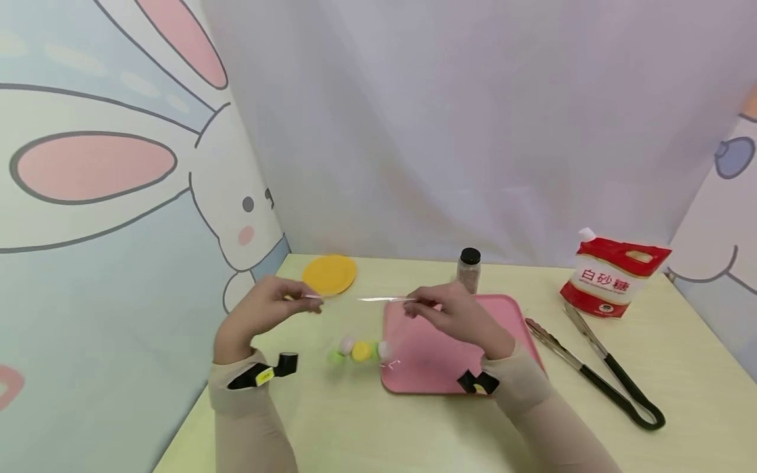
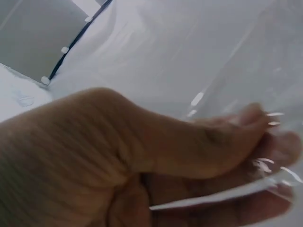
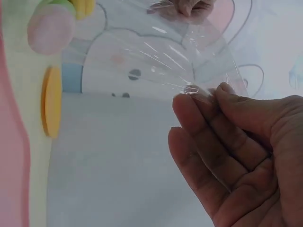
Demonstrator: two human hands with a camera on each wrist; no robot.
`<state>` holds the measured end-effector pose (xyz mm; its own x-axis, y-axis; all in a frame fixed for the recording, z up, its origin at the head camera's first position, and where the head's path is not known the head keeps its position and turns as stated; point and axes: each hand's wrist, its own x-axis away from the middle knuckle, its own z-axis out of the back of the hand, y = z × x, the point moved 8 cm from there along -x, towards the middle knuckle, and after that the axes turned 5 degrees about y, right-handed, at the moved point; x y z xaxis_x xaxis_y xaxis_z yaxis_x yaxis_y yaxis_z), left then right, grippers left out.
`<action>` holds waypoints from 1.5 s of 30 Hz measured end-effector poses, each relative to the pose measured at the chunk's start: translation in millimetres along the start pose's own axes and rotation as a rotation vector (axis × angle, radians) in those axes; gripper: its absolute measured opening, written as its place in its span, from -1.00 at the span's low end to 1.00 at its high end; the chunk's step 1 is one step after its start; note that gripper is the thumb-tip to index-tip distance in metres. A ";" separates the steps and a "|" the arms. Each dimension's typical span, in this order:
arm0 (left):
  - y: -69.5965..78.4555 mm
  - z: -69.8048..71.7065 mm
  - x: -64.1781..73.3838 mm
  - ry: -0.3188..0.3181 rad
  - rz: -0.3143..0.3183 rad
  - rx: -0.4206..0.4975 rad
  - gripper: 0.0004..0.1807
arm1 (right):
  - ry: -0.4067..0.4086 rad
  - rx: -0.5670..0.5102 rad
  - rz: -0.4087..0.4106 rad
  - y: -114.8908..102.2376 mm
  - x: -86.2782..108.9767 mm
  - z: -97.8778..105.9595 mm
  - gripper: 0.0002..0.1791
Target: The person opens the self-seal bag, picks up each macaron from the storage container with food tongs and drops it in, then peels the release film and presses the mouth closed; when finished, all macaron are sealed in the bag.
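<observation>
A clear plastic bag point(image 3: 156, 52) hangs between both hands above the table. Round pastel pieces in yellow point(image 1: 362, 351), pink and green, like marshmallows, show at its lower part; whether all lie inside is hard to tell through the film. My left hand point(image 1: 278, 312) pinches one upper side of the bag between thumb and fingers. On the opposite side, my right hand point(image 1: 452, 315) pinches the film with thumb and index finger, its other fingers loosely bent in the right wrist view. The bag's upper edge shows as a thin bright line near the right fingertips.
Below the right hand lies a pink tray point(image 1: 422, 368). A yellow plate point(image 1: 330, 274) sits at the back left. Behind the tray stands a black-lidded jar point(image 1: 469, 269). To the right are metal tongs with black handles point(image 1: 621, 387) and a red-and-white sugar bag point(image 1: 612, 276).
</observation>
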<state>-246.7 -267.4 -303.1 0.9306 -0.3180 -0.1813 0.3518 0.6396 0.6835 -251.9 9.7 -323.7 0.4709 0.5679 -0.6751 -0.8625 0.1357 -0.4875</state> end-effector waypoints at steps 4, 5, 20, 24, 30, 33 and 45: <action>-21.1 1.2 18.0 -0.162 0.119 0.041 -0.92 | -0.113 -0.087 -0.047 -2.3 -3.7 -31.5 -0.89; -26.1 0.3 18.2 -0.190 0.137 0.049 -0.91 | -0.137 -0.103 -0.059 -1.1 -4.8 -37.5 -0.89; -137.3 -31.1 -42.9 0.080 0.263 -0.036 -0.80 | -0.093 -0.079 -0.525 124.5 -13.6 -86.8 -0.83; -147.1 -40.2 -47.6 0.122 0.301 -0.023 -0.80 | -0.056 -0.091 -0.594 143.3 -4.5 -90.8 -0.77; -160.0 -52.0 -48.1 0.149 0.376 -0.007 -0.81 | -0.014 -0.117 -0.660 161.2 21.3 -91.2 -0.77; -166.8 -56.4 -49.9 0.159 0.393 -0.026 -0.81 | 0.026 -0.185 -0.705 167.0 35.5 -84.4 -0.76; -181.0 -62.6 -52.3 0.212 0.487 -0.191 -0.66 | 0.262 -0.183 -0.743 179.2 80.5 -24.2 -0.62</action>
<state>-352.6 -322.7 -461.5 0.9831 0.1810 -0.0284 -0.1301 0.7987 0.5875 -364.0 60.1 -478.9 0.9568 0.1695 -0.2364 -0.2743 0.2549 -0.9273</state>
